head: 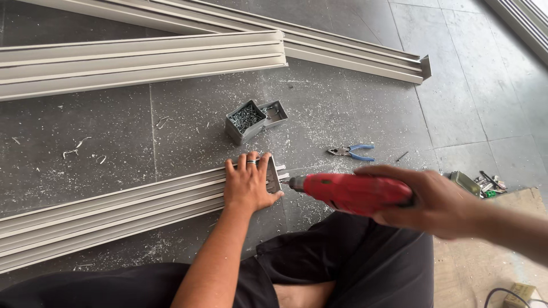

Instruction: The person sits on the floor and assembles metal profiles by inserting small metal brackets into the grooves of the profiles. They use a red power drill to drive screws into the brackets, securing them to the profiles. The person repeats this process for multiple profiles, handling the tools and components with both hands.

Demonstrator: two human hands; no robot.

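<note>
Black trousers (354, 268) on my folded legs fill the bottom of the view, right under both arms. Beyond them on the dark tile floor (365, 114) stands a small grey metal box (244, 121) filled with screws, and a second, shallower grey tray (275, 113) touches its right side; I cannot tell what that one holds. I count three long pale aluminium frame sections: one (114, 214) under my palm, two (137, 60) farther back. One pair of blue-handled pliers (351, 152) lies alone near the boxes. My left hand (249, 183) rests flat, fingers spread, pressing the near section's end. My right hand (439, 199) is wrapped tight around one red power drill (351, 193), its nose pointing at that same end, just beside my left thumb.
</note>
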